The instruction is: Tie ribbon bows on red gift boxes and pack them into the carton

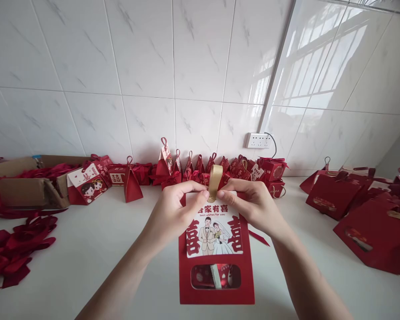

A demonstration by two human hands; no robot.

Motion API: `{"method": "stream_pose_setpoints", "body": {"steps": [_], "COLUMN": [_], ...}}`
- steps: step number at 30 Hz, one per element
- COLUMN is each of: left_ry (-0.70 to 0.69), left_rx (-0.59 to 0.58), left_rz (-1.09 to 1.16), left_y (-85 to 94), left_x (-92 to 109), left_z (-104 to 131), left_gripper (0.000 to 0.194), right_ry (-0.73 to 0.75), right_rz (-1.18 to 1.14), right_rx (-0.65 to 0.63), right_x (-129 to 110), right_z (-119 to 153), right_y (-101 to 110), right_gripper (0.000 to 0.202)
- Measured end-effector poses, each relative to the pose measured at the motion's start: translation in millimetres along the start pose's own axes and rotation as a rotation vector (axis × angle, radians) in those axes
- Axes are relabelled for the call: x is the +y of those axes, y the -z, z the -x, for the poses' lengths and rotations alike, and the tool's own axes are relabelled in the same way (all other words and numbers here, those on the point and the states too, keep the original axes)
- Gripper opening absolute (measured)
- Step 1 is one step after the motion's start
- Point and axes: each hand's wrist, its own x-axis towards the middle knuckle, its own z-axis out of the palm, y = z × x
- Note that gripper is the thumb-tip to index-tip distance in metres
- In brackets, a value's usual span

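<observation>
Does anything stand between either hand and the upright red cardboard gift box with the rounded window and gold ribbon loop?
Nothing visible does: the left hand and right hand both touch the gift box at its top, thumbs either side of the gold ribbon loop.

Gift box (216, 261) before row of boxes (200, 165), carton (22, 195) left

The only view comes off the person's own head, there above the near side of the table (113, 258), facing forward and down; the left hand (177, 208), right hand (257, 206) and box (216, 262) sit close before it, the wall (146, 53) farther off, filling the upper half.
</observation>
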Motion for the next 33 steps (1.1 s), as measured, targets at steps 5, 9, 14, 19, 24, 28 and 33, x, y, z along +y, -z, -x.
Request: {"method": "stream_pose_setpoints", "body": {"steps": [5, 9, 14, 19, 24, 28, 33], "left_ry": [-0.015, -0.027, -0.041, -0.035, -0.045, -0.078, -0.084], "left_rx": [-0.008, 0.025, 0.052, 0.028, 0.061, 0.145, 0.116], "left_rz": [-0.013, -0.072, -0.121, -0.098, -0.088, -0.060, 0.123], "left_y": [0.0, -0.7, -3.2, -3.4, -1.1, 3.4, 14.4], "left_x": [0.4, 3.2, 6.4, 8.2, 6.2, 3.8, 0.1], "left_z": [1.0, 1.4, 4.8, 6.9, 6.0, 2.7, -0.3], "left_gripper": [0.016, 0.015, 0.015, 0.019, 0.018, 0.023, 0.058], "right_ry": [0.010, 0.004, 0.028, 0.041, 0.002, -0.170, -0.294], "right_rz": [0.009, 0.009, 0.048, 0.074, 0.045, -0.095, -0.227], "right_rx": [0.014, -0.027, -0.050, -0.074, -0.099, -0.234, 0.018], "right_x": [0.3, 0.0, -0.9, -2.3, -2.0, -1.7, 0.7], "right_z": [0.7, 1.5, 1.8, 2.7, 2.3, 4.5, 6.4], "right_y": [0.0, 0.7, 1.5, -0.1, 1.3, 7.0, 16.9], "right_gripper": [0.019, 0.009, 0.012, 0.025, 0.025, 0.025, 0.027]}}
